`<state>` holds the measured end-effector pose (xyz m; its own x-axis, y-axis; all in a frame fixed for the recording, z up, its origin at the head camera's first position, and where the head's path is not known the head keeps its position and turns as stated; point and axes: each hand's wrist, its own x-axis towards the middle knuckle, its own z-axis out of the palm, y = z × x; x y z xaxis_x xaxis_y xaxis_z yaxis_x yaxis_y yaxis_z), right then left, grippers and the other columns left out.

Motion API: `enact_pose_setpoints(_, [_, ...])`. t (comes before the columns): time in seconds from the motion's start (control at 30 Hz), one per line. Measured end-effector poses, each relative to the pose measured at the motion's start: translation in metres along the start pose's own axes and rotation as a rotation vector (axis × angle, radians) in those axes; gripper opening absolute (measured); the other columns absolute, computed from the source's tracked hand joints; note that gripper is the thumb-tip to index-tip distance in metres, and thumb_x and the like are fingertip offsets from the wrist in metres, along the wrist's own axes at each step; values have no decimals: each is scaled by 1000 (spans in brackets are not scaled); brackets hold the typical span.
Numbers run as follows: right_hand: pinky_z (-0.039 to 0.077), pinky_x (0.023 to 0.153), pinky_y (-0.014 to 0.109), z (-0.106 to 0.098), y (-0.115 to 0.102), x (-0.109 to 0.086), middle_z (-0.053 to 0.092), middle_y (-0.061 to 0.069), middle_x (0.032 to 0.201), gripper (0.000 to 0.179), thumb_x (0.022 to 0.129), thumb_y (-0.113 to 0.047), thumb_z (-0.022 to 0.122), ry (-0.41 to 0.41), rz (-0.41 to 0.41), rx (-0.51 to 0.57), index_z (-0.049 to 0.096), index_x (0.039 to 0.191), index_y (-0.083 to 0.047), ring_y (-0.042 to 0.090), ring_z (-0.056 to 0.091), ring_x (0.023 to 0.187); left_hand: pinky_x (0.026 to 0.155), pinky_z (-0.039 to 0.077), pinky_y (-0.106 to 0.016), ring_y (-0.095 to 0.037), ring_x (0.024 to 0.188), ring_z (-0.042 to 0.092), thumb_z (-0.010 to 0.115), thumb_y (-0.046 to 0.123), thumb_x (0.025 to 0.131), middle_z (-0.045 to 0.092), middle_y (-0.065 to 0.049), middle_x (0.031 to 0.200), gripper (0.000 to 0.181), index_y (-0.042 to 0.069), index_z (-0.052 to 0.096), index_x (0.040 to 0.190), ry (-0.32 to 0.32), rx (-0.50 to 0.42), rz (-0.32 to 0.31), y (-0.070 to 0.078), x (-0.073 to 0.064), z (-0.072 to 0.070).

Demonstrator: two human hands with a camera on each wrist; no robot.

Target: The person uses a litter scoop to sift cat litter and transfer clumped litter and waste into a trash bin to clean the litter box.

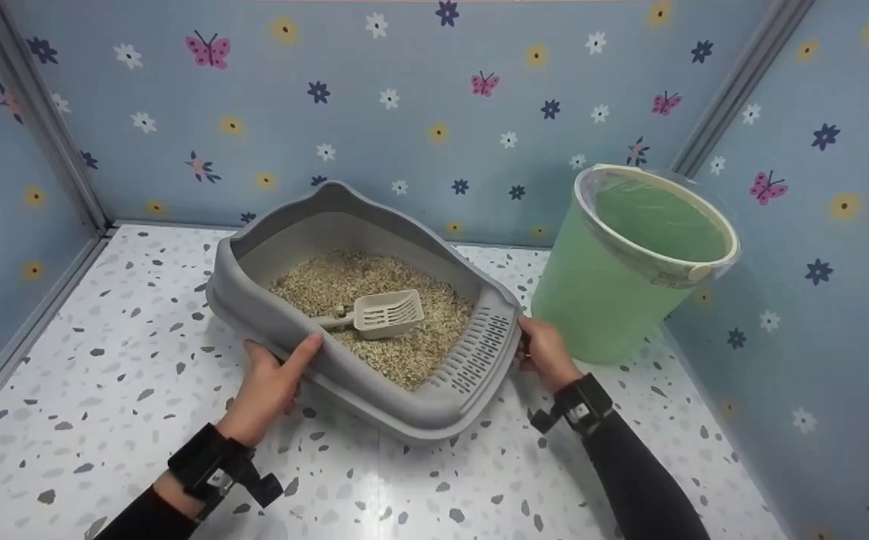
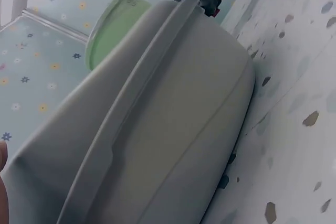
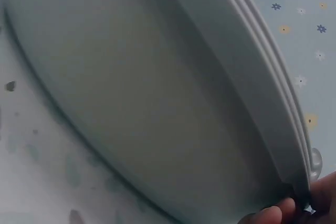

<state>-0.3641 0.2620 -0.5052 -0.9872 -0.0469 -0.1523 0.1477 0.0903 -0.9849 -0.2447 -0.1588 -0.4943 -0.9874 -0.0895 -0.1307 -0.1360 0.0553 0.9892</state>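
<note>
A grey litter box (image 1: 397, 405) sits at an angle on the speckled floor, a bed of tan litter (image 1: 434, 307) inside it. On the litter lies a beige slotted scoop (image 1: 388, 313), its handle leaning toward the near wall. My left hand (image 1: 273, 382) grips the box's near left side, thumb over the rim and fingers underneath. At the perforated right end, my right hand (image 1: 547, 349) pinches the rim; in the right wrist view its fingers (image 3: 270, 216) curl under the lip. The outer wall (image 2: 173, 124) of the box fills much of the left wrist view.
A green bin (image 1: 599, 285) with a clear liner stands close to the right of the box, near my right hand. Blue flowered panels (image 1: 419, 67) rise behind and on both sides. White speckled floor (image 1: 104, 390) extends to the left and front.
</note>
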Motion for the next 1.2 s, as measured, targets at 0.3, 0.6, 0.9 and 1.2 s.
enact_pose_setpoints(0.3, [31,50,24,19,15,-56,50,3,78,41,120,-29,37,-27,-37,22,56,90,-9,15,44,64,53,44,-27,-15,66,48,59,72,107,49,-3,87,91,5,21,156,-10,124,8,6,39,-34])
enact_pose_setpoints(0.6, [38,50,26,4,9,-11,58,1,71,56,118,-48,43,86,10,-63,62,78,-14,14,52,60,54,47,-32,-16,64,48,66,64,107,57,-11,104,123,11,-21,175,-67,139,27,-1,5,-13])
enact_pose_setpoints(0.9, [47,50,21,-1,2,26,67,3,81,35,117,-28,56,-25,-116,-119,74,94,-9,9,60,60,136,21,-53,-40,164,30,80,52,103,22,-28,178,127,10,-14,177,-46,99,150,-5,-3,1])
enact_pose_setpoints(1.2, [34,51,22,-4,15,-23,55,-2,72,36,119,-28,49,-174,-83,-27,69,96,-9,10,46,57,62,50,-30,-15,72,51,77,52,104,62,-18,119,117,24,-7,181,-141,146,45,-1,29,-31])
